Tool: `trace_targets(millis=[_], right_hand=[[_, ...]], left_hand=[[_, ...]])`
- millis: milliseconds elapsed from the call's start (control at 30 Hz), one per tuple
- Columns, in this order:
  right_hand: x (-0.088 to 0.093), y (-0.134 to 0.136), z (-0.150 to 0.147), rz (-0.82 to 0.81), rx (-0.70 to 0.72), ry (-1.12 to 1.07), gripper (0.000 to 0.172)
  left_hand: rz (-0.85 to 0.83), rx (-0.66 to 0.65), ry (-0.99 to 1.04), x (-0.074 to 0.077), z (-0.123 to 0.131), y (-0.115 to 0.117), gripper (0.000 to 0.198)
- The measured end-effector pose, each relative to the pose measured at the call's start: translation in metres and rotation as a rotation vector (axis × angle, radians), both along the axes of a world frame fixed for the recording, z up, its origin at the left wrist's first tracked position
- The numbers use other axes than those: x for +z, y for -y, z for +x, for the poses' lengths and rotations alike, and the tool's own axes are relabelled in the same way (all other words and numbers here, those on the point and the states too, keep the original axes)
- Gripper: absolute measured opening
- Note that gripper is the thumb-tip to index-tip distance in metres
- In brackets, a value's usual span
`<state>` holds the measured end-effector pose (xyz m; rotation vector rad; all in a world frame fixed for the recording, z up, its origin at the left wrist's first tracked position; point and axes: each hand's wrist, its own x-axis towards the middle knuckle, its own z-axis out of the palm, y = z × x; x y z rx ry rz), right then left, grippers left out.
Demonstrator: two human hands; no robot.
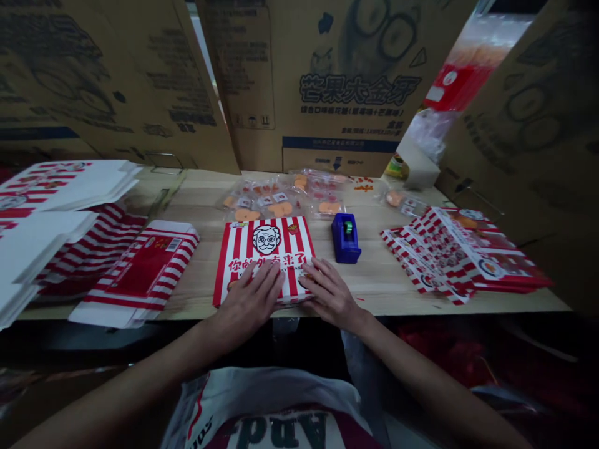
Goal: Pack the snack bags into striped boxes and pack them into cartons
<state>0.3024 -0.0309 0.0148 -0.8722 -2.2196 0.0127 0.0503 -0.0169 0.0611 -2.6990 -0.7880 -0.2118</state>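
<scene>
A red-and-white striped box (264,246) with a printed cartoon face lies flat near the table's front edge. My left hand (253,293) rests on its lower front part, fingers stretched out over the lid. At the box's right front corner is my right hand (331,293), its fingers laid across the top and edge, not wrapped round it. Just right of the box stands a blue tape dispenser (346,239) with a green roll. Behind the box lie several clear plastic packets (266,199) with orange pieces inside.
Flattened striped cartons (140,268) and a stack of white-backed cartons (70,187) lie at left. Striped printed sheets (461,249) are fanned out at right. Large cardboard boxes (337,93) wall off the table's back. A small packet (405,201) lies by the sheets.
</scene>
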Motion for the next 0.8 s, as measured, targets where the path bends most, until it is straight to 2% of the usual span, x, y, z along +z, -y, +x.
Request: trace_targets(millis=[167,367,467,667,800], right_hand=[[-0.009,-0.003,0.003,0.072,0.030,0.060,0.049],[-0.008,-0.004,0.001,0.060,0.055,0.024,0.057],[-0.005,-0.002,-0.006,0.046,0.025,-0.043,0.057],[-0.006,0.008,-0.031,-0.028,-0.129,-0.304,0.050],[-0.004,0.009,-0.037,-0.025,-0.156,-0.357,0.045]], left_hand=[[0.086,0.100,0.187,-0.015,-0.026,0.019,0.042],[0.139,0.045,0.423,-0.028,-0.026,0.014,0.042],[0.130,0.038,0.452,-0.030,-0.026,0.010,0.043],[0.125,-0.003,0.477,-0.032,-0.031,0.002,0.046],[0.141,-0.025,0.508,-0.035,-0.031,-0.003,0.048]])
